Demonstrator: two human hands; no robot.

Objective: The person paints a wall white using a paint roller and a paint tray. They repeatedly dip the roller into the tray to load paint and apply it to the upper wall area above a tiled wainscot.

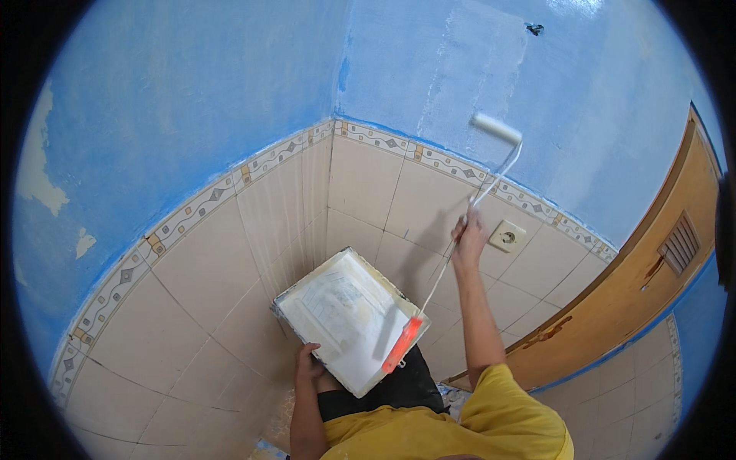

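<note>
My right hand (469,236) is closed round the thin white shaft of a paint roller (497,128). Its white sleeve is up at the blue wall, just above the patterned border; whether it touches the wall I cannot tell. The roller's orange handle (402,345) hangs below my hand, over the paint tray. My left hand (308,363) grips the left edge of that paint tray (331,287), which is tilted in front of me with white paint in its lower part. Some of the left fingers are hidden beneath the tray.
Blue walls (230,84) meet in a corner above beige tiles (364,180) with a decorated border. A wall socket (507,236) sits right of my right hand. Farther right stands a wooden door (613,307) with a vent. Pale streaks mark the wall above the roller.
</note>
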